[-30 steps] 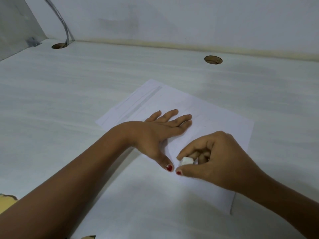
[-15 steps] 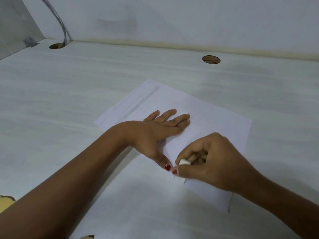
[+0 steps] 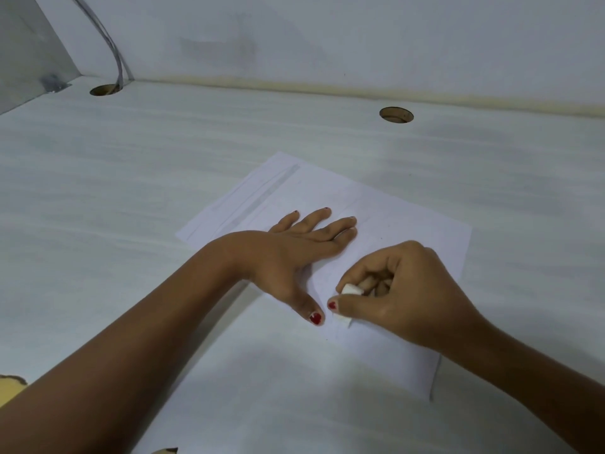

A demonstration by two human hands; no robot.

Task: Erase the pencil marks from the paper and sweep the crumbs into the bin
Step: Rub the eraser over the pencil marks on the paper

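A white sheet of paper (image 3: 409,224) lies at an angle on the white desk (image 3: 131,191), with faint grey pencil lines near its far left edge. My left hand (image 3: 294,253) presses flat on the sheet, fingers straight and spread, thumb pointing toward me. My right hand (image 3: 402,293) pinches a small white eraser (image 3: 352,290) between thumb and curled fingers, its lower end touching the paper near the sheet's near edge, just right of my left thumb. No bin is in view.
Two round cable holes are cut in the desk, one at the far left (image 3: 105,90) with grey cables (image 3: 111,44) running up from it, one at the far middle (image 3: 396,115). A white wall rises behind. A yellow patch (image 3: 9,388) shows at the lower left.
My right hand has shifted the eraser slightly left and toward me along the paper, close to my left thumb. The left hand stays pressed in place.
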